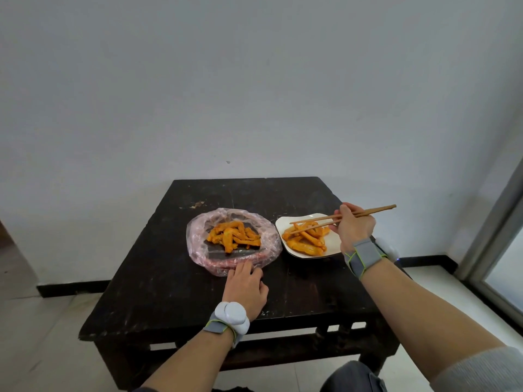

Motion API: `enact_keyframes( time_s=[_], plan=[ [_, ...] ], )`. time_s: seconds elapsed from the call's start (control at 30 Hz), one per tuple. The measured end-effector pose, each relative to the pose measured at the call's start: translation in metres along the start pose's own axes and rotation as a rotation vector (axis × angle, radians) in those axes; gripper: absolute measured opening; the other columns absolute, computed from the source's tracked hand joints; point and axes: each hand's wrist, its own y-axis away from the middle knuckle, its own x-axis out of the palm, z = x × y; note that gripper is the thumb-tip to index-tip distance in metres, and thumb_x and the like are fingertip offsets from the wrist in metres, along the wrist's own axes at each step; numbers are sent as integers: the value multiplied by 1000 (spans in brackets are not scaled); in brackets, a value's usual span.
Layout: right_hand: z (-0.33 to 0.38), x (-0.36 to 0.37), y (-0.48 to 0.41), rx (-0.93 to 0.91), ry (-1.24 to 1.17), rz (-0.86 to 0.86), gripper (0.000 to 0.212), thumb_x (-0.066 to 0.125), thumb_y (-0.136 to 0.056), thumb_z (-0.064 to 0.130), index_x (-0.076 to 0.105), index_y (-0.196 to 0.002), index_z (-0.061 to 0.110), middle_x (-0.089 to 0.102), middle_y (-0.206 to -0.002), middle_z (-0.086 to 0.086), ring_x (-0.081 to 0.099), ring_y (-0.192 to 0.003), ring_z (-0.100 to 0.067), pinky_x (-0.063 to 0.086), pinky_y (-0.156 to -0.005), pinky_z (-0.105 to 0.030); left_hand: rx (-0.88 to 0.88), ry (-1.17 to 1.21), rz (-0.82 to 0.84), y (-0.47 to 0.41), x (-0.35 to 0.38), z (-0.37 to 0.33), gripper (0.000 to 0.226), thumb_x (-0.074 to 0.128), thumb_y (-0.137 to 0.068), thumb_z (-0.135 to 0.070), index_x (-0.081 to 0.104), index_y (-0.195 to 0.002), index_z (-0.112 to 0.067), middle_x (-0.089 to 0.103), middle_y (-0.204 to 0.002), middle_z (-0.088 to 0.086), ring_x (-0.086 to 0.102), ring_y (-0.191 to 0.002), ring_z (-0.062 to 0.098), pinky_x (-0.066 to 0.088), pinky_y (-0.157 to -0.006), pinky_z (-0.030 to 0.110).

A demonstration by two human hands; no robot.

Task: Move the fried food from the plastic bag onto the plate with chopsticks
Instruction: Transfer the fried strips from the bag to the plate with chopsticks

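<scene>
An opened pink plastic bag (198,250) lies spread on the dark table with a pile of orange fried strips (235,236) in its middle. To its right stands a white plate (280,226) holding several more fried strips (307,239). My right hand (353,227) grips a pair of wooden chopsticks (368,213) whose tips hover over the plate's food; I cannot tell if they pinch a piece. My left hand (246,287) rests on the table with its fingers touching the bag's near edge.
The dark wooden table (169,292) is small and low, set against a pale wall. Tiled floor surrounds it. A glass door frame (498,236) stands at the right.
</scene>
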Motion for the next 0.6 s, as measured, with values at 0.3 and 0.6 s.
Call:
enact_keyframes(
  time_s=[0.3,0.6],
  plan=[
    [8,9,23,-313,372,168,13,58,-93,28,70,-89,24,74,-86,-4,69,-90,-25,56,-84,-53,22,-28,18,11,-8,9,25,43,-90,-32,57,-105,-18,48,-114,1,42,-110,20,34,-93,30],
    [20,23,50,-484,533,217,34,48,-98,41,69,-85,18,71,-74,2,70,-69,-20,58,-79,-49,-3,-41,34,19,-19,22,23,44,-89,-31,57,-104,-19,49,-113,1,44,-107,19,36,-92,31]
  ],
)
